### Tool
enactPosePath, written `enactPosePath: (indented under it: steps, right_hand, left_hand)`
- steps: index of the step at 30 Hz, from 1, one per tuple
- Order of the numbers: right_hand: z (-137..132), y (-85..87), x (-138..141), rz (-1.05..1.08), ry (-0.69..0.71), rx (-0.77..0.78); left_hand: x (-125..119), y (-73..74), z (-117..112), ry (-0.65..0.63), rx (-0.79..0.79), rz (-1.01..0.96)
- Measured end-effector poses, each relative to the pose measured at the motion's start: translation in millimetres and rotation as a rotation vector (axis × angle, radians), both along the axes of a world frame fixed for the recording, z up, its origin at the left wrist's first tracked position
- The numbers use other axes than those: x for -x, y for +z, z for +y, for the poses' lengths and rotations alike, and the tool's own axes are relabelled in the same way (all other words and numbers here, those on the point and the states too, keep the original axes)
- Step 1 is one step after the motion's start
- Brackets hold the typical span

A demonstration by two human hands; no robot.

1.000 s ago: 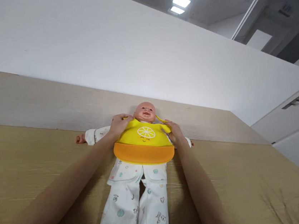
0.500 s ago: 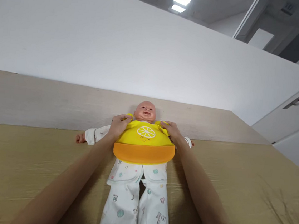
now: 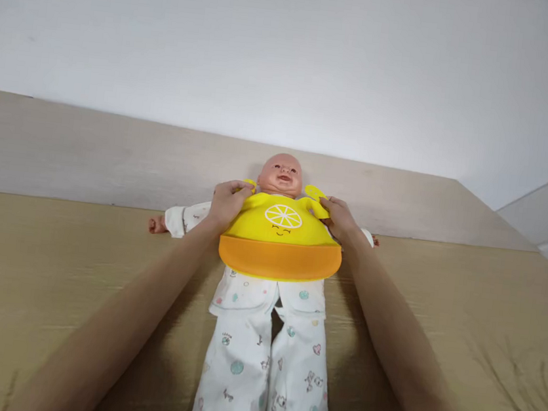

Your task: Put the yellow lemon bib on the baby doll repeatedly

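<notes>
A baby doll (image 3: 282,167) lies on its back, arms spread, in a white patterned top and trousers (image 3: 236,359). Over its chest is a yellow bib (image 3: 252,219) with a printed lemon slice and an orange catch pocket (image 3: 280,259). My left hand (image 3: 229,202) is closed on the bib's left neck strap, beside the doll's shoulder. On the other side, my right hand (image 3: 340,220) pinches the right strap, whose rounded yellow end (image 3: 315,193) sticks up by the doll's head. Both straps are apart at the sides of the neck.
The doll rests on a wooden surface (image 3: 74,262) with a paler raised strip (image 3: 87,151) along its back. A white wall (image 3: 222,48) stands behind. Thin dry twigs (image 3: 520,392) show at the lower right.
The view has tilted down, so the ceiling lights have left the frame. The right strap's end now stands up more visibly above my right hand. Both hands keep hold of the bib.
</notes>
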State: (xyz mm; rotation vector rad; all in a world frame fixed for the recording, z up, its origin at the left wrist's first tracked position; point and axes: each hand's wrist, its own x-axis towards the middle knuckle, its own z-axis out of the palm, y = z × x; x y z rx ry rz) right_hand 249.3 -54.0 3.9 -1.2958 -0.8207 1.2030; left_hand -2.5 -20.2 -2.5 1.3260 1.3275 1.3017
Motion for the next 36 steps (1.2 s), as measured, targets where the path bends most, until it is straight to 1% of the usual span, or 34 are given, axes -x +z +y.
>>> enactPosePath:
  steps: [2, 4, 9, 14, 17, 21, 23, 26, 28, 30, 32, 33, 36]
  right_hand:
    - [-2.0, 4.0, 3.2, 0.009, -0.014, 0.057]
    - [-4.1, 5.6, 5.3, 0.011, -0.014, 0.076]
    - [-6.3, 0.7, 6.9, 0.017, 0.027, 0.006]
    - [-8.9, -0.1, 8.5, 0.116, 0.098, -0.067]
    - [-10.5, 1.7, 10.3, 0.171, 0.149, -0.082]
    - [-9.9, 1.8, 11.3, 0.168, 0.201, -0.087]
    - [-8.7, 1.0, 10.7, 0.229, 0.186, -0.114]
    - [-5.9, -0.5, 10.8, 0.38, 0.142, -0.186]
    - [-3.3, -1.1, 13.2, 0.344, 0.18, -0.177]
    - [-0.2, -1.3, 17.2, 0.206, 0.245, -0.118]
    - [2.9, -1.2, 20.9, 0.115, 0.27, -0.077]
    - [4.1, -1.0, 22.0, 0.115, 0.266, -0.083]
    - [6.6, 0.2, 22.6, 0.206, 0.222, -0.147]
  left_hand:
    - [0.8, 0.4, -0.9, -0.01, -0.004, 0.002]
    - [1.7, 0.9, -2.0, -0.017, -0.016, 0.006]
    - [4.0, 0.8, -3.5, -0.035, -0.056, 0.011]
    - [6.6, 2.2, -1.6, -0.055, -0.098, -0.003]
    - [7.1, 3.2, -1.2, -0.054, -0.101, -0.018]
    - [6.4, 3.8, -3.0, -0.048, -0.081, -0.026]
    - [6.0, 4.3, -4.5, -0.051, -0.072, -0.027]
    - [5.7, 4.7, -5.8, -0.054, -0.075, -0.034]
    - [5.7, 4.5, -5.6, -0.056, -0.083, -0.041]
    - [5.8, 4.2, -4.9, -0.058, -0.09, -0.045]
    - [5.7, 4.3, -4.4, -0.058, -0.094, -0.047]
    - [5.7, 4.5, -4.4, -0.056, -0.096, -0.047]
    - [5.4, 5.6, -5.9, -0.053, -0.098, -0.043]
